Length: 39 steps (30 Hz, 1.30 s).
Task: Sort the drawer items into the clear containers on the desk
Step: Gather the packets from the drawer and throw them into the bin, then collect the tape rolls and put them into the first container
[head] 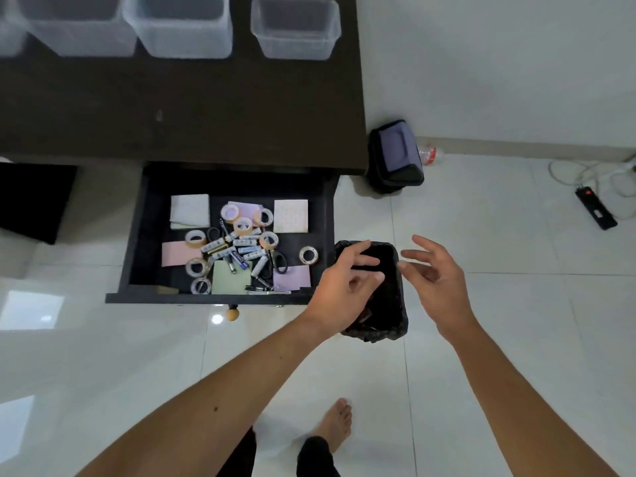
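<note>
Your forearms are reaching forward over the tiled floor, both hands hovering above a black-lined bin (385,315) beside the open drawer (148,235). Your left hand (347,287) is curling loosely and your right hand (437,273) is spreading its fingers; both are holding nothing. Tape rolls (242,224), batteries (247,250), scissors (280,261) and sticky-note pads (290,215) are lying jumbled in the drawer. Clear containers (296,27) are sitting along the far edge of the dark desk (172,108).
</note>
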Tool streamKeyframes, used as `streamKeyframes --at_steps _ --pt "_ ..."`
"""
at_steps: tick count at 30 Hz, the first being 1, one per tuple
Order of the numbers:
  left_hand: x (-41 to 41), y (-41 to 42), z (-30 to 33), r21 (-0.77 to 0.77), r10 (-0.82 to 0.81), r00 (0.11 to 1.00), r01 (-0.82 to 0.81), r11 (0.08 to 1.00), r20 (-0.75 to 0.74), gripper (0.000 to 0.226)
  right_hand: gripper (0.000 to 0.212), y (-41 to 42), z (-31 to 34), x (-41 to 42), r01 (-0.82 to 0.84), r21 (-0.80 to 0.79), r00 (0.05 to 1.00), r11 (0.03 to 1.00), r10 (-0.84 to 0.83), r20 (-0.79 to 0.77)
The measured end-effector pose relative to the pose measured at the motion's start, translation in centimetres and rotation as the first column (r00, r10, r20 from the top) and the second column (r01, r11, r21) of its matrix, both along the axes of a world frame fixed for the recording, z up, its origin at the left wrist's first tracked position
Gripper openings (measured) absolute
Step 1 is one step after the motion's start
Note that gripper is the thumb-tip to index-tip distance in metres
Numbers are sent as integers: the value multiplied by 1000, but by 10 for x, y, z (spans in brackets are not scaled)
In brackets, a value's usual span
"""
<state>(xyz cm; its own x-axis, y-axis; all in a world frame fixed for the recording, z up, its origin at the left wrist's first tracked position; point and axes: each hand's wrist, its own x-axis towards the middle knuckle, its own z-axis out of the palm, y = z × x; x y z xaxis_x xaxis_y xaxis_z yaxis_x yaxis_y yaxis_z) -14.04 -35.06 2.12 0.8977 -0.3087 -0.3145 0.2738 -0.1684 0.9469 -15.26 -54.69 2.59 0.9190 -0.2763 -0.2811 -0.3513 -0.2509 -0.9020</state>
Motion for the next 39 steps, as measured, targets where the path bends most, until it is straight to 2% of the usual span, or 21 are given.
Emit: streamKeyframes --at_steps 8,15,19,25,32,39 --pt "31 124 16 13 153 988 -153 988 18 57 49 92 28 34 -92 28 995 995 91 28" --pt "62 231 -7 157 210 977 -211 965 26 51 42 167 14 62 -172 23 985 985 172 -8" --pt "83 266 -25 300 170 983 -184 936 75 50 35 194 -5 78 -254 -10 966 967 253 -56" --pt "114 274 -51 409 21 988 -84 909 155 49 34 213 -47 102 -298 -113 952 948 287 -107" --pt "134 265 -77 524 -197 951 45 850 239 57 47 220 -79 106 -385 -277 923 880 360 -136" --pt "147 265 -85 563 -221 943 45 825 249 54 52 222 -87 108 -370 -337 929 866 342 -142"
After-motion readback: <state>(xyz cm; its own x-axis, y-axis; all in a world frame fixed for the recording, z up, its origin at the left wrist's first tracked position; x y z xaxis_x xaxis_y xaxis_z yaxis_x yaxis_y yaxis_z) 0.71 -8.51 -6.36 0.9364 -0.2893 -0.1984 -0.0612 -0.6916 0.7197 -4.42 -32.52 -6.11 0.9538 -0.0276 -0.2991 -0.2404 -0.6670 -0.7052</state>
